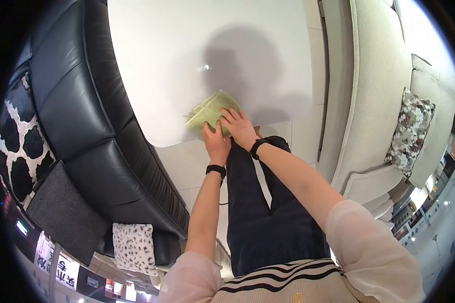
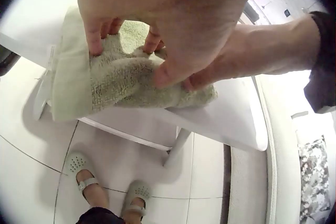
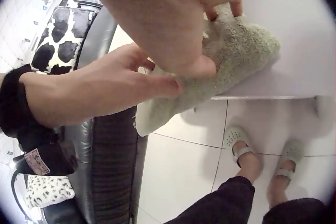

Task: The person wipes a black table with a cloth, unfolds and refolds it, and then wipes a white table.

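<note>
A folded light-green towel point(image 1: 212, 109) lies at the near edge of the white table point(image 1: 162, 60), its near part hanging slightly over that edge in the left wrist view. My left hand point(image 1: 217, 146) grips its near side with bent fingers, and a fold of the terry cloth point(image 2: 123, 77) bunches between fingertips and thumb. Close beside it, my right hand point(image 1: 240, 129) holds the towel's right part, fingers on top and thumb at the near side. The two hands overlap in both wrist views. Each wrist wears a black band point(image 1: 216, 170).
To the left runs a black leather sofa point(image 1: 71, 76) with a spotted cushion point(image 1: 133, 247). A pale sofa point(image 1: 379, 76) with a floral cushion point(image 1: 411, 132) stands on the right. Below the table edge are the tiled floor point(image 2: 31, 129) and the person's feet in clogs point(image 2: 81, 174).
</note>
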Demonstrator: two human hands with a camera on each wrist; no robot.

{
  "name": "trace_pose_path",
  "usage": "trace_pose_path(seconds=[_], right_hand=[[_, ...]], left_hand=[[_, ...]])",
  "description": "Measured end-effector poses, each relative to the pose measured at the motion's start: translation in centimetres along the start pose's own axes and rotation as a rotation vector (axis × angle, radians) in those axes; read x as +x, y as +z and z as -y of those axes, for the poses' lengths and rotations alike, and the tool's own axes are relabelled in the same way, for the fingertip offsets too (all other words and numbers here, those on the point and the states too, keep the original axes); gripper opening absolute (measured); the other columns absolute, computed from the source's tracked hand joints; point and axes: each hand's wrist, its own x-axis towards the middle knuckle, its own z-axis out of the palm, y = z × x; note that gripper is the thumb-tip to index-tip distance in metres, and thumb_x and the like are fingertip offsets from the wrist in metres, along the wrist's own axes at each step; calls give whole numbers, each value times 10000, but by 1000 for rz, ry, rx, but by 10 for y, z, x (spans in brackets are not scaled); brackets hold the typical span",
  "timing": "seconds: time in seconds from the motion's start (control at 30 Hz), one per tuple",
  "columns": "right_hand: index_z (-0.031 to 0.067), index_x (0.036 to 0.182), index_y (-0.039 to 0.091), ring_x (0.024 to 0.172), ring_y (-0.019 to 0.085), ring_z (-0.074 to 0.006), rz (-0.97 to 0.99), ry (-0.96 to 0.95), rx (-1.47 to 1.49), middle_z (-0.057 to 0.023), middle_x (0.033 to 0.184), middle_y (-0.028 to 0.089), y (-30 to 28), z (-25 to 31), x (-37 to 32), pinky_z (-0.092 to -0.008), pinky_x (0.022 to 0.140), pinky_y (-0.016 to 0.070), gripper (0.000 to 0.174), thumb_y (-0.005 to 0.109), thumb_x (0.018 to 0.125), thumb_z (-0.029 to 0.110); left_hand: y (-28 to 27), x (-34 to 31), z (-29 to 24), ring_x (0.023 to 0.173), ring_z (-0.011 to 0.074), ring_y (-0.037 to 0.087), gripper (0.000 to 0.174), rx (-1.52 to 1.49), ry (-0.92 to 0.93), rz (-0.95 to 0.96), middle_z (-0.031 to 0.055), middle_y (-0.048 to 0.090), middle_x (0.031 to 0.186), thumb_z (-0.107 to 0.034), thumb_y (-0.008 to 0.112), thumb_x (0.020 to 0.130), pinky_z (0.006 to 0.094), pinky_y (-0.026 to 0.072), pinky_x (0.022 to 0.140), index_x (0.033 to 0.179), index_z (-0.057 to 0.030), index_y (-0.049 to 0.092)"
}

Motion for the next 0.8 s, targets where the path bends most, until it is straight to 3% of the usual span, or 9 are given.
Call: trace_pose_path(seconds=[0.43,0.8], right_hand=[[104,1313,535,1420,360,-268,-41,147,104,-31,1553,359,-19,-72,-60,-506,1122,355,569,643,770,-29],[101,1324,531,1424,358,-273,-132,267,101,-26,1561,352,-13,-115,-100,-507,1142,337,561,670,782,61]], left_hand=[[42,5,-69,1313,506,342,683,26,183,87,334,313,1435,-120,766,707,501,409,1057,1355,-135,550],[66,12,-117,1323,540,298,697,55,328,205,338,288,1441,-208,765,708,537,355,1094,1365,-149,542]])
